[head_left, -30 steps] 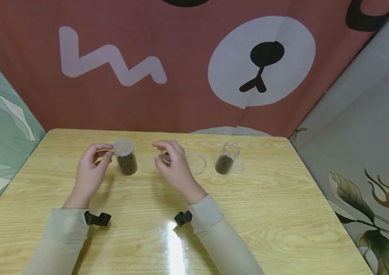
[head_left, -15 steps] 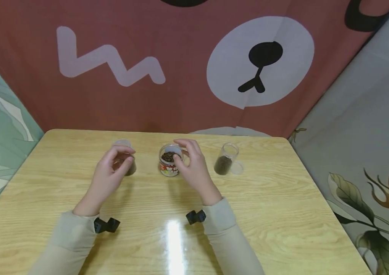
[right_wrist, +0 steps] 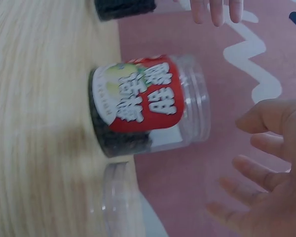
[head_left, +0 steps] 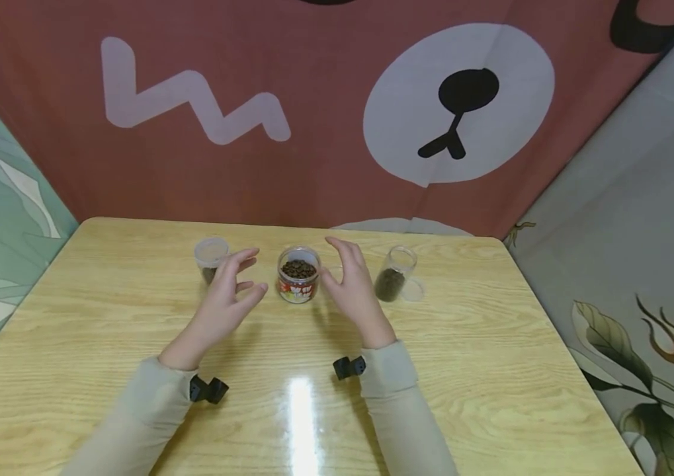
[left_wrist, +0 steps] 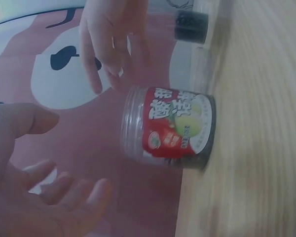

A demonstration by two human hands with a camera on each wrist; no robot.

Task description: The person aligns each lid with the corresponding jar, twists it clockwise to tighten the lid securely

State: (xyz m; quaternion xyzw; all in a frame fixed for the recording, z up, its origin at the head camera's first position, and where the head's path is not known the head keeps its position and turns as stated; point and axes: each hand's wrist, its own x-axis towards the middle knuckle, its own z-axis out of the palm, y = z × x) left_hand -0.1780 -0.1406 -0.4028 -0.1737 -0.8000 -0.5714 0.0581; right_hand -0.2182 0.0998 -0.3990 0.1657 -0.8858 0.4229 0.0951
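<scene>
Between my two hands stands an uncovered clear jar [head_left: 298, 289] with a red label, holding brown, bean-like pieces. My left hand [head_left: 223, 301] hovers to its left, fingers apart and holding nothing; in the left wrist view a gap separates the fingers from the jar [left_wrist: 172, 128]. To the right, my right hand [head_left: 356, 291] is spread beside the rim, also holding nothing. The right wrist view shows that hand [right_wrist: 266, 177] apart from the jar [right_wrist: 143, 106]. A clear round lid [right_wrist: 119, 197] lies on the table by the jar, mostly hidden behind my right hand in the head view.
Behind my left hand is a narrower jar [head_left: 210, 251] with a whitish top and dark contents. Right of my right hand stands an uncovered narrow jar [head_left: 393, 281], part-filled with dark pieces, a small clear lid [head_left: 414, 289] beside it. A printed curtain [head_left: 223, 178] hangs behind the table [head_left: 479, 370].
My left hand has moved right, from beside the left jar to in front of it. My right hand has shifted right, off the middle jar, uncovering its contents to view.
</scene>
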